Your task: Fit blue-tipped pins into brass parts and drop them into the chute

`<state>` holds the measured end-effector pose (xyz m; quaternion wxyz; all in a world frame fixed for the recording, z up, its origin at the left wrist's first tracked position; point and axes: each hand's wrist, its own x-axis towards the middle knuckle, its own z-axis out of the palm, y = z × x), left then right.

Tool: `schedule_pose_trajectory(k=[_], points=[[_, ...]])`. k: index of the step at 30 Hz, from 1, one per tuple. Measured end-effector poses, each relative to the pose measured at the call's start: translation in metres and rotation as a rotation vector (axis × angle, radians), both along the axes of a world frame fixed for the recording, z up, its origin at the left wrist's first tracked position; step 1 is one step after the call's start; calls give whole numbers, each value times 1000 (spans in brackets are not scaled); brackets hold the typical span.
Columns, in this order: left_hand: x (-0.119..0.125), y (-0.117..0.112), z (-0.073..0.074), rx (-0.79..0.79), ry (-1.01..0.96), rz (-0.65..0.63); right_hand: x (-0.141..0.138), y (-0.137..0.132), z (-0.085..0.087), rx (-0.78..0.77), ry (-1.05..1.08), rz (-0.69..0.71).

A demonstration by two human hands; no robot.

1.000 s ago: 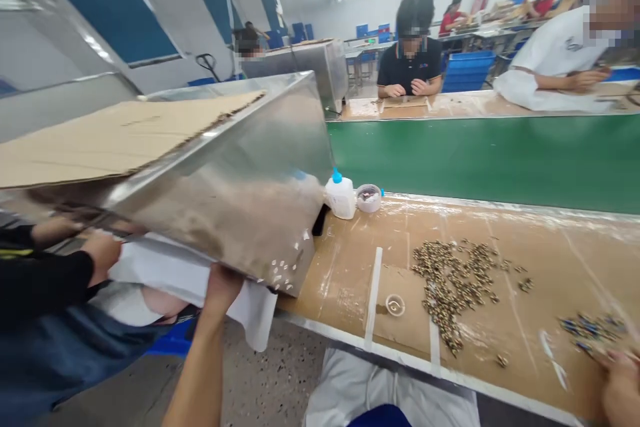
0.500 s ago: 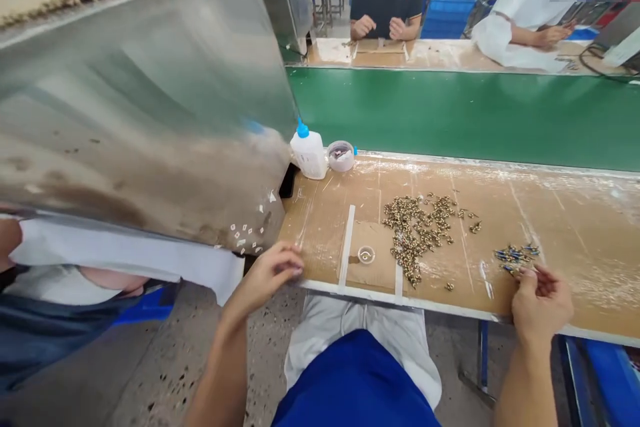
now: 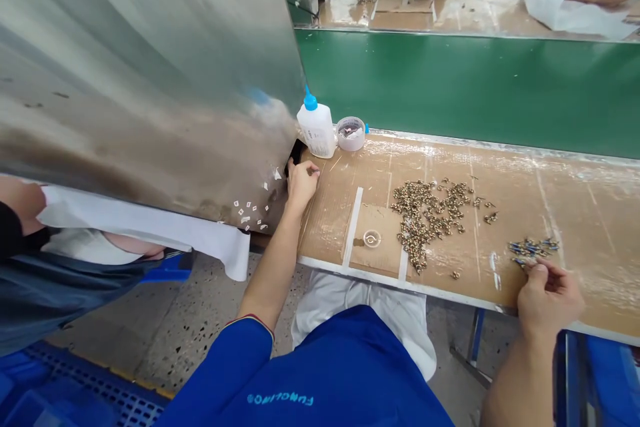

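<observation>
My left hand [image 3: 303,185] is at the left end of the cardboard-covered bench, just below a white squeeze bottle [image 3: 317,132] with a blue nozzle cap and beside a dark object [image 3: 296,151] at the metal wall. Its fingers are curled together; what they hold, if anything, is hidden. At the right, my right hand [image 3: 550,297] has thumb and forefinger pinched at the near edge of a small pile of blue and brass-coloured pieces [image 3: 534,248]. Between the hands lies a large heap of small brass-coloured metal parts [image 3: 431,217]. A small clear round dish [image 3: 371,239] sits on a cardboard pad.
A roll of tape [image 3: 351,134] stands beside the bottle. A tall metal panel [image 3: 200,80] bounds the left side. Beyond the bench runs a green conveyor belt [image 3: 450,80], with two people working across it. Another person's arm and white cloth [image 3: 220,240] show at left.
My left hand has moved forward from the bench's front edge to beside the bottle. My right hand stays by the blue and brass pieces. The view has tilted downward.
</observation>
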<state>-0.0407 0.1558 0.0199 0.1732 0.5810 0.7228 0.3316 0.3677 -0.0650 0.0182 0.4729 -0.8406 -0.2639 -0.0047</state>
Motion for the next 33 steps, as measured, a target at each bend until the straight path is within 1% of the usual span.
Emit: schedule_pose_trajectory(k=[3,6,10,13,17,21,24,27,30,33], points=[[-2,8,3,44,-27,-72,1,1,0,14,7,-3],[-1,1,7,62,-76,-150,1,3,-1,23,-9,-18],[-1,-29,8,41,-88,-266,1,4,-4,66,-1,-36],[1,-57,4,3,-153,-355,3,4,-7,117,11,-74],[11,-87,-8,-81,-383,-403,8,5,-11,239,61,-95],[22,-109,-17,-150,-618,-448,12,6,-15,401,96,-131],[28,-122,-16,-184,-712,-507,8,7,-17,463,136,-71],[32,-133,-13,-216,-765,-562,-5,10,-14,496,127,1],[37,-142,-9,-208,-773,-611,-27,15,-9,505,98,93],[43,-148,-9,-178,-771,-607,-57,20,-5,429,76,257]])
